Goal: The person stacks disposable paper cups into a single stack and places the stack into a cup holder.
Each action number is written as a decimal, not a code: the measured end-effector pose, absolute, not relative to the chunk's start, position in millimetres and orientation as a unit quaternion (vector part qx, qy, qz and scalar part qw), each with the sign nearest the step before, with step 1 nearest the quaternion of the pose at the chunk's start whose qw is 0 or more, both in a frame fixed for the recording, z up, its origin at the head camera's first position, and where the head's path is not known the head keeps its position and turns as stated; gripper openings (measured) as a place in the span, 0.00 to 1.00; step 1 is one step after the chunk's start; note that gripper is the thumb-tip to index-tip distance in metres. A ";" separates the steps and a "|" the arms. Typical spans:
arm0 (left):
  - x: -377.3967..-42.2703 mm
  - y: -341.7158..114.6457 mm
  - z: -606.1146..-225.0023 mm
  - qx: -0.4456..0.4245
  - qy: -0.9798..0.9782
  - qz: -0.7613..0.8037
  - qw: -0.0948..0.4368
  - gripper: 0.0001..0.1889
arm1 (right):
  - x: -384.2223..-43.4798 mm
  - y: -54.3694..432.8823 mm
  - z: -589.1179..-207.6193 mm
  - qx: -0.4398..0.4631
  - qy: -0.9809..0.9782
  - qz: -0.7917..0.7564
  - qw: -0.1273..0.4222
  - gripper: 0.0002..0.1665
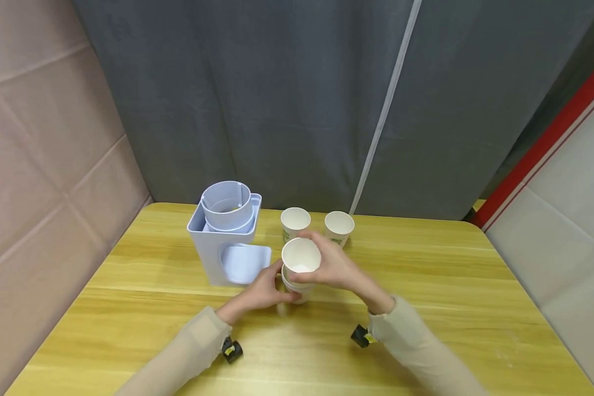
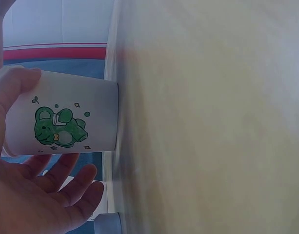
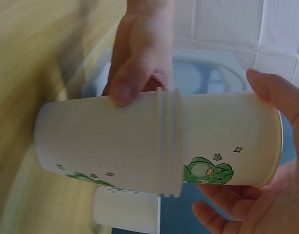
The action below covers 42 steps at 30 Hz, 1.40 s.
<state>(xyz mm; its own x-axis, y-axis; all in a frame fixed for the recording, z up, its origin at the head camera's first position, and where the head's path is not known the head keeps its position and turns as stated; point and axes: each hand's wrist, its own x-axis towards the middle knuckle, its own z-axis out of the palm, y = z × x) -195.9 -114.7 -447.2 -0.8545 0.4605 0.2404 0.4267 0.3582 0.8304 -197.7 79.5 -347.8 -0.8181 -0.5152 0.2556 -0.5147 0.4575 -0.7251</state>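
Observation:
A stack of white paper cups (image 3: 100, 141) stands upright on the table, printed with a green cartoon bear that shows in the left wrist view. My left hand (image 1: 264, 290) grips its side, thumb on the near face. Rising partway out of the stack is the top paper cup (image 3: 217, 112), its lower part hidden inside the stacked rims. My right hand (image 1: 334, 265) holds this cup near its rim, thumb on one side and fingers on the other. Its mouth faces up in the head view.
Two more paper cups, a left one (image 1: 295, 219) and a right one (image 1: 340, 223), stand upright behind the hands. To the left is a pale blue plastic device (image 1: 208, 256) with a round container (image 1: 227, 206) on top. A grey curtain (image 1: 277, 99) borders the table's back edge.

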 end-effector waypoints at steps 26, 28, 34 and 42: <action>-192.7 -113.8 -446.1 0.257 0.811 0.524 0.034 0.38 | -198.7 83.3 -386.0 -0.324 0.854 -0.406 0.020 0.49; -192.6 -113.8 -446.3 0.259 0.813 0.520 0.033 0.38 | -198.9 83.5 -388.1 -0.326 0.857 -0.398 0.024 0.49; -193.0 -114.0 -448.4 0.260 0.817 0.513 0.035 0.38 | -199.4 83.9 -392.2 -0.328 0.858 -0.394 0.031 0.49; -192.0 -113.4 -445.7 0.254 0.818 0.515 0.036 0.37 | -199.9 84.8 -392.8 -0.344 0.850 -0.398 0.035 0.51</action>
<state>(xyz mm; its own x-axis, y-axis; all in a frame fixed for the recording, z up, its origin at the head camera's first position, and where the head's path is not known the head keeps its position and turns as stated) -192.0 -113.4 -445.7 -0.8687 0.4519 0.2028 0.3779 0.3400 0.8611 -199.9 84.8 -392.8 -0.7604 -0.6128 0.2152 -0.5576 0.4460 -0.7001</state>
